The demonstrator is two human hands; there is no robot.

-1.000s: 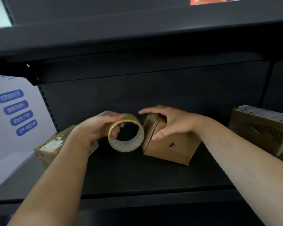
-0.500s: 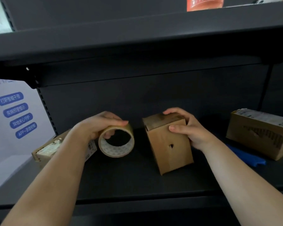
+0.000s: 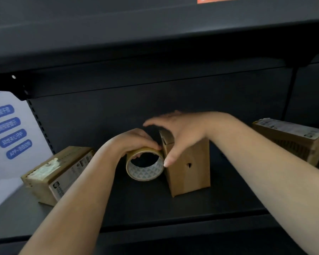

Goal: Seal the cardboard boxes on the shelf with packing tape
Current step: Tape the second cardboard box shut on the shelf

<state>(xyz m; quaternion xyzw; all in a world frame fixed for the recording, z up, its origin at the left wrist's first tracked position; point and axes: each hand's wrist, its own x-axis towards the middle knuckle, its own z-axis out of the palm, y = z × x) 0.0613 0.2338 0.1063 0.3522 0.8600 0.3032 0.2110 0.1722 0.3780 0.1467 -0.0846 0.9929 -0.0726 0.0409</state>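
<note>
A small brown cardboard box (image 3: 190,172) stands upright in the middle of the dark shelf (image 3: 173,208). My right hand (image 3: 180,131) lies over its top, thumb down on the front left edge, fingers spread past the flap. My left hand (image 3: 134,140) grips a roll of tan packing tape (image 3: 145,164) from above. The roll is held on edge and touches the box's left side. Whether a strip of tape is pulled out is hidden by the hands.
A labelled cardboard box (image 3: 57,173) lies at the left of the shelf, another (image 3: 291,138) at the right. A white sign with blue labels (image 3: 9,131) stands at far left. The shelf above (image 3: 155,39) hangs low over the work area.
The box has been stood upright. My right hand moved from the box's right side onto its top. My left hand brought the tape roll right, against the box.
</note>
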